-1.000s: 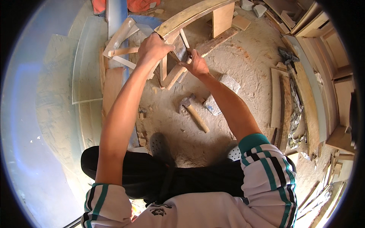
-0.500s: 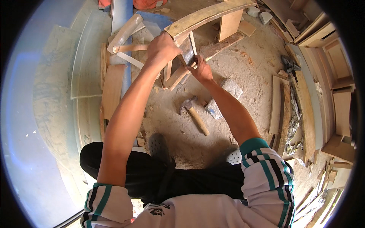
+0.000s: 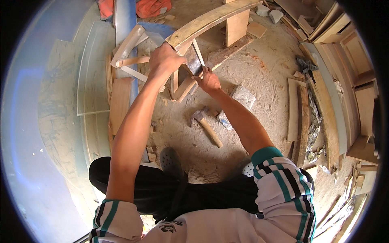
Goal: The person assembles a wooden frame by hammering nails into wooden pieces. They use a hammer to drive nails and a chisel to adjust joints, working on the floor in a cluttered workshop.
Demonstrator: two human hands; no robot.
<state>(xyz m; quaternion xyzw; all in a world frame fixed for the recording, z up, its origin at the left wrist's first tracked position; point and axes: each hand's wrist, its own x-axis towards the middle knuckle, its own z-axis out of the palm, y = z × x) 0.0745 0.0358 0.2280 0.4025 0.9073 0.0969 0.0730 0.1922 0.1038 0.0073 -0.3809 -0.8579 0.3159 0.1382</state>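
In front of me stands a wooden frame with a long upper beam (image 3: 214, 22) and a lower rail (image 3: 186, 88). My left hand (image 3: 167, 60) is closed round the frame's near left corner, just under the beam's end. My right hand (image 3: 209, 80) is closed, its fingers at the lower end of a thin pale strip (image 3: 198, 52) inside the frame. Its thumb lies by a dark board edge, and a shiny grey surface shows between that edge and the strip. A claw hammer (image 3: 210, 131) with a wooden handle lies on the ground nearer me.
A pale stone block (image 3: 242, 101) lies beneath my right forearm. Glass sheets (image 3: 95, 73) and a board (image 3: 121, 101) lean at the left, beside a second small wooden frame (image 3: 131, 44). Planks (image 3: 302, 117) and wooden cabinet pieces (image 3: 356, 52) line the right.
The view has shifted slightly, so the frame and both hands appear a little further left. Both hands keep their places on the frame and strip; the hammer lies as before.
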